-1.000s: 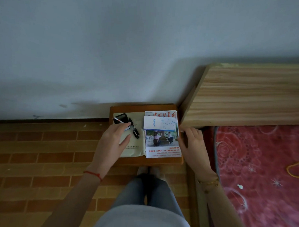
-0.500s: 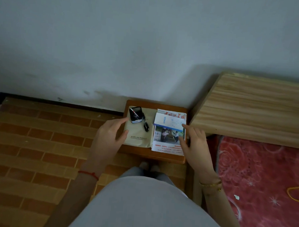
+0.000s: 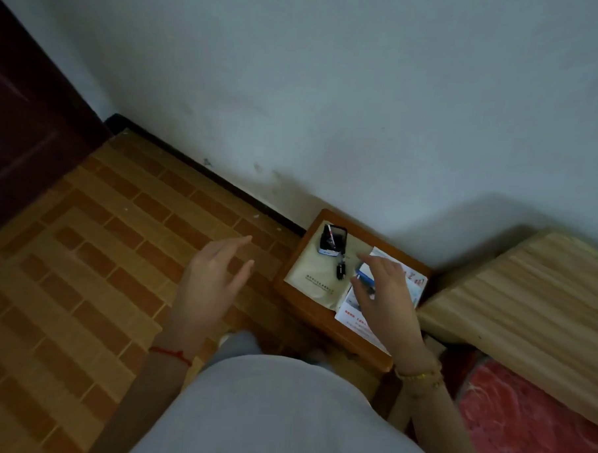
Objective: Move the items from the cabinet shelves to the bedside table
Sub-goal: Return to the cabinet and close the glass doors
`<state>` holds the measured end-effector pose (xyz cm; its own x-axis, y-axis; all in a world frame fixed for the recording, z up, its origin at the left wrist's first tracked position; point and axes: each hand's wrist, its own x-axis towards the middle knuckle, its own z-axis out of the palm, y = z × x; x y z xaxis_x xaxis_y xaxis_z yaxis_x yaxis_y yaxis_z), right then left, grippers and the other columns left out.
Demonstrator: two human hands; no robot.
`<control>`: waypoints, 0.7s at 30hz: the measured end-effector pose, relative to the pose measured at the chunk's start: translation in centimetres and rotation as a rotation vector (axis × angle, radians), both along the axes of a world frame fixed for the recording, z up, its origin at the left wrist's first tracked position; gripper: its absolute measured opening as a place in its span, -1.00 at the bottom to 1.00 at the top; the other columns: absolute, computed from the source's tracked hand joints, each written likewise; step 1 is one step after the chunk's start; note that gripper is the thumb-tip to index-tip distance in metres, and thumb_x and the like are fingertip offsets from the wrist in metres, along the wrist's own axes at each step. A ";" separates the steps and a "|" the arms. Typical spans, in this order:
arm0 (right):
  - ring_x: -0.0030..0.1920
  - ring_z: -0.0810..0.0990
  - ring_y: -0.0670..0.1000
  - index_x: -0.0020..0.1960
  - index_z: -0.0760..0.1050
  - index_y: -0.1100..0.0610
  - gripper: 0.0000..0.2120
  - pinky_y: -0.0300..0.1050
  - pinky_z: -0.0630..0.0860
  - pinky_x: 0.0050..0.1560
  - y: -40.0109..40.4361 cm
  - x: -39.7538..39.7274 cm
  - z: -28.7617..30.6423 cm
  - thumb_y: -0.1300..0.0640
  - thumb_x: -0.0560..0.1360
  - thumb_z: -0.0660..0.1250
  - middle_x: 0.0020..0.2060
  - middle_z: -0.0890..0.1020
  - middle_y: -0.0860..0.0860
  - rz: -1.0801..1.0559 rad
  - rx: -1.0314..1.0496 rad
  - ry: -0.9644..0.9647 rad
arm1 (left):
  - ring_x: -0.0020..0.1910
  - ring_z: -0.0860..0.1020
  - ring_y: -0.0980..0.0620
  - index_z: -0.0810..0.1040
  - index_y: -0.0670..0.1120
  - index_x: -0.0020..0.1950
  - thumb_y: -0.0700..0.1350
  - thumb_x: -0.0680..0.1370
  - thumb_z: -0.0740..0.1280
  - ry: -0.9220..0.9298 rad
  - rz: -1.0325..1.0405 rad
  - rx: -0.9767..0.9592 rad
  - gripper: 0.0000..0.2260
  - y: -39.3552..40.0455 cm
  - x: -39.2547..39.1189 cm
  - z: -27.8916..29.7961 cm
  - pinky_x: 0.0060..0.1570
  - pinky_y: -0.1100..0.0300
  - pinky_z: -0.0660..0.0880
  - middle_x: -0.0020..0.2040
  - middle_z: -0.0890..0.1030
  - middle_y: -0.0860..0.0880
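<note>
left hand spread wide, empty, over floor | right hand fingers loose, empty, above magazine on bedside table

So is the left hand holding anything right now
No, the left hand hangs open and empty above the brick-patterned floor, clear of the small wooden bedside table.

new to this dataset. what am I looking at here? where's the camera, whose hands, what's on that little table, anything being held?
There is no robot. A person wears one wide-angle camera on the head, looking down at their own hands. The left hand, with a red string at the wrist, hangs open over the brick-patterned floor, holding nothing. The right hand, with a gold bracelet, hovers open over the bedside table. On the table lie a beige envelope, a small black box with a dark key-like item beside it, and a magazine with a white-and-blue box on top. A wooden headboard is at right.
</note>
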<state>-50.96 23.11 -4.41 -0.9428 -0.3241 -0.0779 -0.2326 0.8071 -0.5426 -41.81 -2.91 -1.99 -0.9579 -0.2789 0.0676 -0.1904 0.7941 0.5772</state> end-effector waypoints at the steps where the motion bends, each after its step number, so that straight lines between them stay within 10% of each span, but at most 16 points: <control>1: 0.35 0.34 -0.01 0.38 0.37 0.02 -0.61 -0.21 0.24 0.24 -1.2 -0.1 0.1 0.05 0.57 0.30 0.31 0.47 0.00 0.035 -0.003 -0.005 | 0.26 0.52 0.00 0.51 -0.09 0.38 -0.11 0.58 0.36 0.003 0.034 -0.001 -0.64 -0.8 0.9 0.0 0.26 0.17 0.45 0.25 0.59 -0.06; 21: 0.31 0.38 0.06 0.36 0.40 0.11 -0.65 -0.07 0.35 0.32 -38.8 11.1 1.2 0.11 0.59 0.26 0.25 0.51 0.01 0.728 -0.086 0.040 | 0.17 0.60 -0.04 0.56 -0.09 0.30 -0.13 0.55 0.39 -0.005 0.689 -0.062 -0.69 -27.1 25.4 0.9 0.15 0.19 0.48 0.18 0.64 -0.06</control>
